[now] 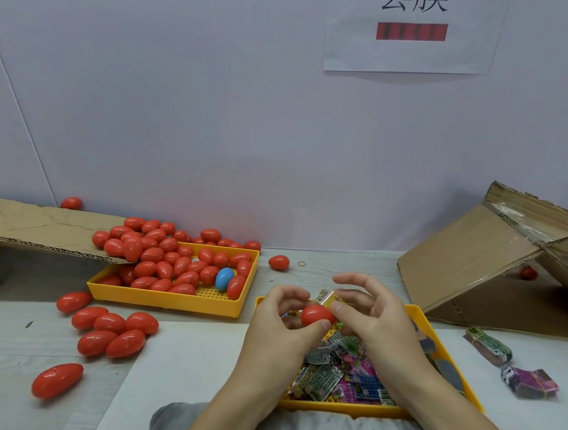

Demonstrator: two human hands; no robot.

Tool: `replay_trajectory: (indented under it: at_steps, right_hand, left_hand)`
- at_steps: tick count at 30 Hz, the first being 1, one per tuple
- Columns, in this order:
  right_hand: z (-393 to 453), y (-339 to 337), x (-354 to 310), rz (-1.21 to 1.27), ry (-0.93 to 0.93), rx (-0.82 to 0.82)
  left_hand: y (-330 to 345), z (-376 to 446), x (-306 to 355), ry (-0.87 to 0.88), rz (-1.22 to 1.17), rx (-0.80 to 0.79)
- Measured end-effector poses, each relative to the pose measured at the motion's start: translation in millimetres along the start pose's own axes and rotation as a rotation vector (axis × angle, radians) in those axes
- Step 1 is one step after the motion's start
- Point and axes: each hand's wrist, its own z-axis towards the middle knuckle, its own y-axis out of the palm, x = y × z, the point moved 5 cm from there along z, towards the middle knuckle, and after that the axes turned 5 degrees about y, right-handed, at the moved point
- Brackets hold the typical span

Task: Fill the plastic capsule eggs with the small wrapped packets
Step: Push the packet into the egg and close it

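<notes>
Left hand: my left hand (279, 317) holds a red egg (316, 315) between its thumb and curled fingers.
Right hand: my right hand (369, 314) pinches a yellow packet (328, 299) with its thumb and fingers. The packet's end touches the top of the egg.
Under my hands: a yellow tray (416, 314) full of little wrapped packets (339, 374). I hold the egg just above its far end.
Left of the egg: another yellow tray (171, 299) piled with red eggs (173, 261) and one blue egg (224, 278).
Nearer on the left: more loose eggs (109, 332) lie on the table (8, 347).
Right of my hands: a tipped cardboard box (492, 261) and two bundles of packets (512, 368), well apart from the egg.
</notes>
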Motion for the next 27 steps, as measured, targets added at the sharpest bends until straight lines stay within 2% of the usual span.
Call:
replay_trajectory:
  at_steps: [8, 17, 27]
  right_hand:
    - [0.5, -0.7, -1.3, 0.008, 0.001, 0.056]
    - [-0.4, 0.3, -1.6, 0.0, -0.016, 0.02]
    - [-2.7, 1.3, -6.9, -0.179, -0.168, 0.081]
  left_hand:
    - [2.2, -1.1, -1.2, 0.005, 0.063, -0.038]
    - [1.4, -1.7, 1.0, 0.009, 0.099, -0.028]
    - [0.6, -2.1, 3.3, 0.012, 0.078, -0.003]
